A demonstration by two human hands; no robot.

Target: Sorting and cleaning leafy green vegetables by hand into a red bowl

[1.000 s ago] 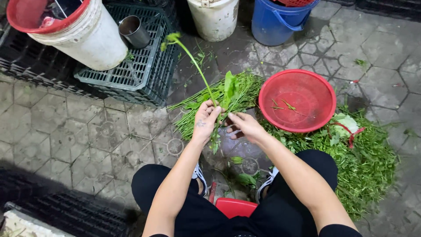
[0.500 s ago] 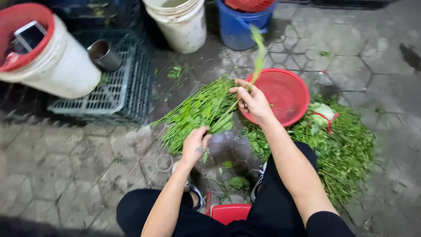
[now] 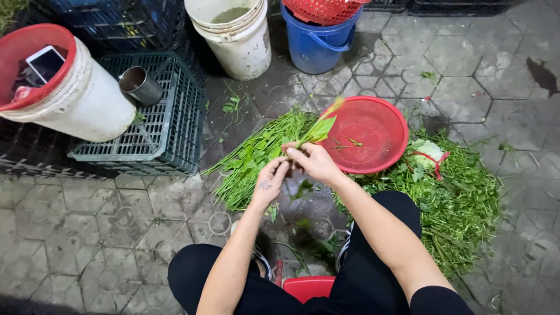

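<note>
Slanting up and right, the stem (image 3: 318,129) runs from my fingers toward the red basin (image 3: 373,135), leaf tip over its rim. My right hand (image 3: 315,161) pinches its base; my left hand (image 3: 269,182) curls against it, above the greens (image 3: 251,158).

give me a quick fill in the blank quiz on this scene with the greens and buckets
1. The right hand holds a green leafy stem over the rim of the round ____ plastic basin.
2. The shiny metal cup lies on its side on the dark green plastic ____.
3. The white phone rests in the red bowl on top of the white plastic ____.
4. The left hand is beside the ____ hand.

Missing words: red; crate; bucket; right
</note>
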